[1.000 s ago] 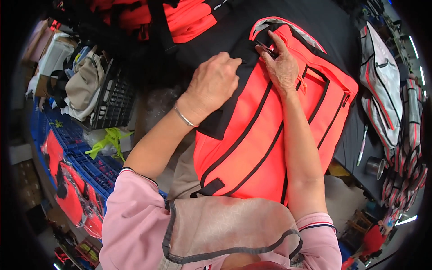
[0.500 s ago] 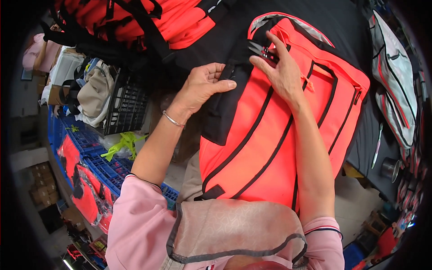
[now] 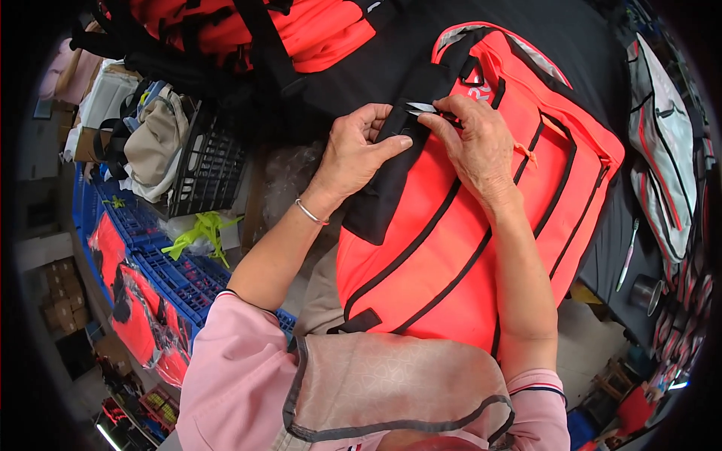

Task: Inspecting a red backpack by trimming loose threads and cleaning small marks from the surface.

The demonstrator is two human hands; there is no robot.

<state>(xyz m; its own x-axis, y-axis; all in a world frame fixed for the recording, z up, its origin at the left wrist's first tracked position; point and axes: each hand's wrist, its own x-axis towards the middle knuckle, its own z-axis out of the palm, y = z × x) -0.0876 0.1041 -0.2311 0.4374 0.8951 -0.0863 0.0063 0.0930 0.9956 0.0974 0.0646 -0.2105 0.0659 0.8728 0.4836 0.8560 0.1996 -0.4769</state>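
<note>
A bright coral-red backpack point(image 3: 444, 248) with black piping lies in front of me, its top end away from me. My left hand point(image 3: 361, 150) is closed in a pinch on its black shoulder strap point(image 3: 376, 199), at the bag's left side. My right hand point(image 3: 474, 143) is closed around small thread snips point(image 3: 423, 108), mostly hidden in the fingers. Their silvery blades point left and lie over the strap, close to my left fingertips. I cannot tell whether the blades touch a thread. An orange zip pull point(image 3: 526, 153) shows beside my right wrist.
More red and black bags point(image 3: 323, 37) are heaped at the far left. A black crate point(image 3: 207, 161) with cloth in it stands near blue plastic crates point(image 3: 169, 278). On the dark table's right lie a grey bag point(image 3: 662, 143), a toothbrush point(image 3: 627, 255) and a metal cup point(image 3: 645, 293).
My right hand has come down and brought the snips' blades to the strap beside my left fingers. My left hand has shifted slightly right, still pinching the strap.
</note>
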